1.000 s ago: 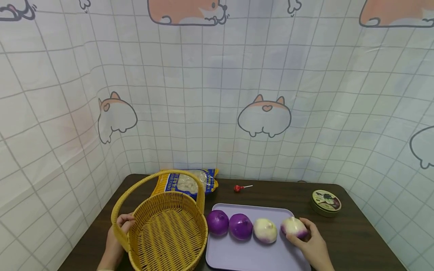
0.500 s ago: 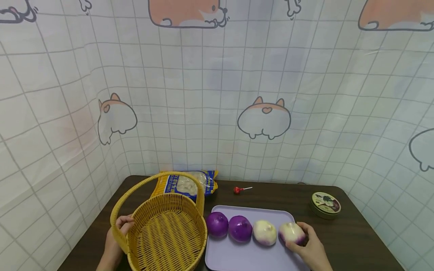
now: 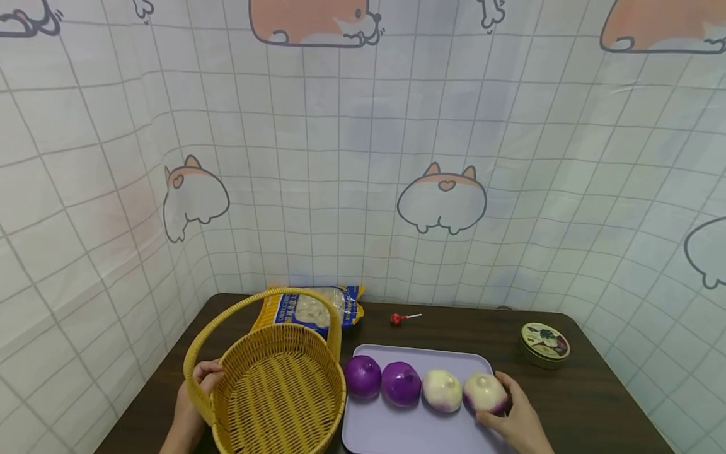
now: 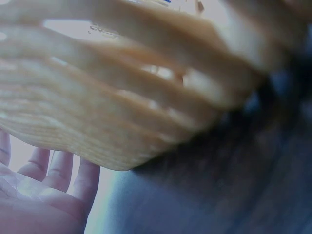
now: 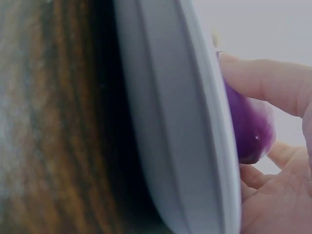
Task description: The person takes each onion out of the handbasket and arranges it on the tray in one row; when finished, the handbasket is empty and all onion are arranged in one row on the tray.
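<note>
A yellow woven basket (image 3: 283, 397) with a tall arched handle stands at the front left. My left hand (image 3: 195, 400) grips its left rim beside the foot of the handle; in the left wrist view, the fingers (image 4: 58, 170) reach up behind the woven wall. On a lilac tray (image 3: 408, 435) several onions form a row. Two are purple, the left onion (image 3: 363, 377) and its neighbour (image 3: 401, 384). A white onion (image 3: 442, 391) with a purple-tinged base follows. At the right end, my right hand (image 3: 518, 413) holds a white-and-purple onion (image 3: 484, 393) between thumb and fingers, its tip upward.
Behind the basket lies a blue and yellow pasta bag (image 3: 314, 308). A red lollipop (image 3: 397, 319) sits beyond the tray, and a round green tin (image 3: 545, 345) stands at the back right. A grid-patterned curtain (image 3: 363, 157) encloses the dark wooden table (image 3: 454, 321).
My right hand has moved slightly left with its onion, which has turned from tilted to tip up and now stands close beside the other white one. The left hand stays on the basket.
</note>
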A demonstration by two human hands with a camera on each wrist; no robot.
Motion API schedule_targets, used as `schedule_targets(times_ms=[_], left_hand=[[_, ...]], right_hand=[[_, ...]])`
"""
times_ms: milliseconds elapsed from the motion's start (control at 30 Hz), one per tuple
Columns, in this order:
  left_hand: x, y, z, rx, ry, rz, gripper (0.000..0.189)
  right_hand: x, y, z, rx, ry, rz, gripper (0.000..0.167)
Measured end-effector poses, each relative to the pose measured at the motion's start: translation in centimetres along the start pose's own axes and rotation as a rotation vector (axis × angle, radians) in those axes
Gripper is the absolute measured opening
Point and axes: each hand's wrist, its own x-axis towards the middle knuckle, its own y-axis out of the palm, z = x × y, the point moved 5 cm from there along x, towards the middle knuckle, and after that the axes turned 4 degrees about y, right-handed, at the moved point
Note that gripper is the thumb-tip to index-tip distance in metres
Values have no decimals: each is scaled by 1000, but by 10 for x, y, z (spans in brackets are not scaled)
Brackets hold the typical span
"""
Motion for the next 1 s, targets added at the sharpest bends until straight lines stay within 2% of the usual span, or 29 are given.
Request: schedule_targets(times_ms=[233, 500, 733, 833, 900, 1000], left_hand=[[-4, 2, -4, 13, -18, -3, 14], [-2, -13, -2, -13, -9, -7, 9], [-8, -16, -4, -44, -5, -1, 9], [-9, -14, -4, -81, -9, 24, 9], [-10, -14, -4, -135, -9, 68, 11], [-10, -18, -9, -247, 67, 149, 21]], right_hand=[[1, -2, -1, -41, -3, 5, 104], [-1, 8, 7, 10, -8, 6, 103], [1, 4, 15, 35, -14, -70, 92], [-1, 0, 16, 73, -10, -113, 86], [-3, -4, 17, 95, -11, -143, 82], [-6, -8, 20, 100, -22, -181, 78]])
